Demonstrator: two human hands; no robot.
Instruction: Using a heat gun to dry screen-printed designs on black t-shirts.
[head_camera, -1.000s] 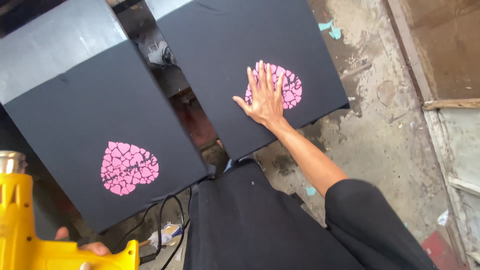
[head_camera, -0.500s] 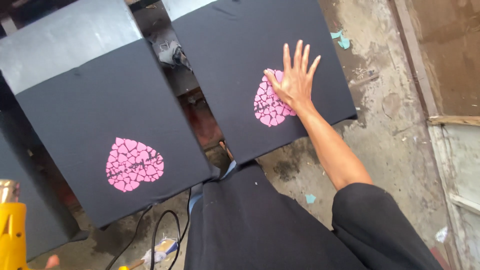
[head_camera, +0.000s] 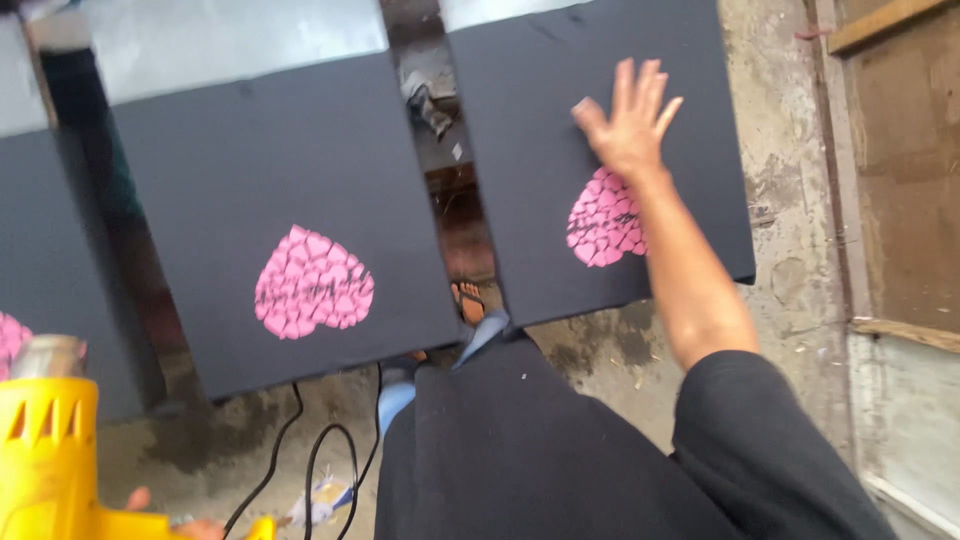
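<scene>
Since the earlier frames the right hand (head_camera: 628, 125) has slid up off the pink cracked-heart print (head_camera: 605, 220) and now lies above it, fingers spread flat on the right black fabric-covered board (head_camera: 540, 150); the view has also swung, bringing the yellow heat gun (head_camera: 50, 450) further into frame. Middle black fabric panel (head_camera: 230, 180) carries a second pink heart (head_camera: 313, 283), untouched, well apart from either hand. Left hand (head_camera: 165, 515) shows only fingertips under the gun's body, apparently closed round the handle; grip not fully visible. Black cable (head_camera: 310, 460) loops on the concrete floor (head_camera: 780, 200) just beside the sandalled foot (head_camera: 468, 302). Risks, judged: a palm dragged over a soft print could smear it; the gun's metal nozzle (head_camera: 45, 355) near fabric could scorch it; the cable could snag a foot.
</scene>
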